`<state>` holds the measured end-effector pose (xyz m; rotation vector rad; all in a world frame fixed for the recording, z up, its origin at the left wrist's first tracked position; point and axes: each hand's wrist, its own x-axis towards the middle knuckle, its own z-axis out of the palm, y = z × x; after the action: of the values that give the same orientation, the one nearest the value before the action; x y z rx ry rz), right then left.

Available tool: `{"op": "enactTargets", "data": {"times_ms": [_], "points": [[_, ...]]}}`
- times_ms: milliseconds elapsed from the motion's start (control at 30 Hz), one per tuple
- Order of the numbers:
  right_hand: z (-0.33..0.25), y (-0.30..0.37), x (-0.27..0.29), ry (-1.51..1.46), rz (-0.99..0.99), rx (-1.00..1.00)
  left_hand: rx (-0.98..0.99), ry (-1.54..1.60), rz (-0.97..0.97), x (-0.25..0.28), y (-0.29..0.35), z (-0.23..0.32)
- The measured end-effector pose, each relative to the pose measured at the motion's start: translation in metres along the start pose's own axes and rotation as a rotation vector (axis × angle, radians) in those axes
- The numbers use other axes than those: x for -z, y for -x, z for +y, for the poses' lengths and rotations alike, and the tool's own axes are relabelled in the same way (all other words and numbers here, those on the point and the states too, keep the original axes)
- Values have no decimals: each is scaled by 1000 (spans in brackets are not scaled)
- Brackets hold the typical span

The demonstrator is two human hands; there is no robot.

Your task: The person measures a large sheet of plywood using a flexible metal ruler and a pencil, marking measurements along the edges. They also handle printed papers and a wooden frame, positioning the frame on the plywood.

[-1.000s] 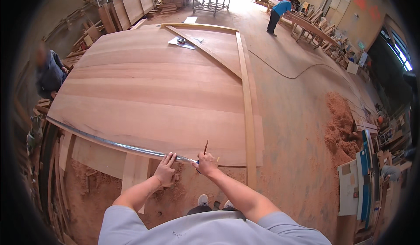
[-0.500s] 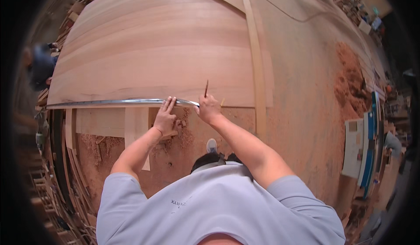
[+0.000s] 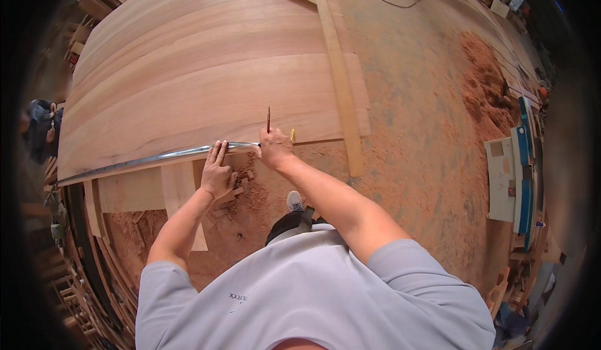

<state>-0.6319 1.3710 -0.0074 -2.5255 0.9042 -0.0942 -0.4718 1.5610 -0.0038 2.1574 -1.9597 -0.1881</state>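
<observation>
A large wooden panel lies in front of me, with a long, thin, shiny metal strip running along its near edge. My left hand presses on the strip with fingers stretched out over it. Just to its right, my right hand grips a dark reddish pencil, which points up and away from me. The strip's right end meets the fingers of this hand; whether they pinch it too is hidden. A small yellow piece shows beside the right hand.
A pale wooden batten crosses the panel's right end. Below the near edge stand wooden supports amid shavings. A sawdust heap and white and blue boards lie at right. Another person is at the far left.
The view has shifted, so panel and hands sit further left in the picture. Both hands keep nearly the same place along the strip, and the pencil is still in the right one.
</observation>
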Motion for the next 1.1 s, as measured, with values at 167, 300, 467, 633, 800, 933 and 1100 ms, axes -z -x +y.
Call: {"op": "enactTargets", "data": {"times_ms": [167, 300, 467, 633, 800, 933, 1100], "points": [[1, -1, -1, -18, 27, -13, 48, -6, -51, 12, -3, 4], [-1, 2, 5, -65, 79, 34, 6, -59, -25, -1, 7, -6], [14, -1, 6, -108, 6, 91, -26, -145, -155, -9, 4, -2], [1, -5, 19, 12, 32, 49, 15, 50, -62, -13, 7, -7], [-1, -6, 12, -12, 16, 91, 22, 46, 33, -39, 16, -13], [4, -9, 13, 24, 42, 95, 41, 69, -88, -19, 5, -7], [6, -10, 15, 0, 16, 150, 19, 72, -22, -25, 3, -8]]}}
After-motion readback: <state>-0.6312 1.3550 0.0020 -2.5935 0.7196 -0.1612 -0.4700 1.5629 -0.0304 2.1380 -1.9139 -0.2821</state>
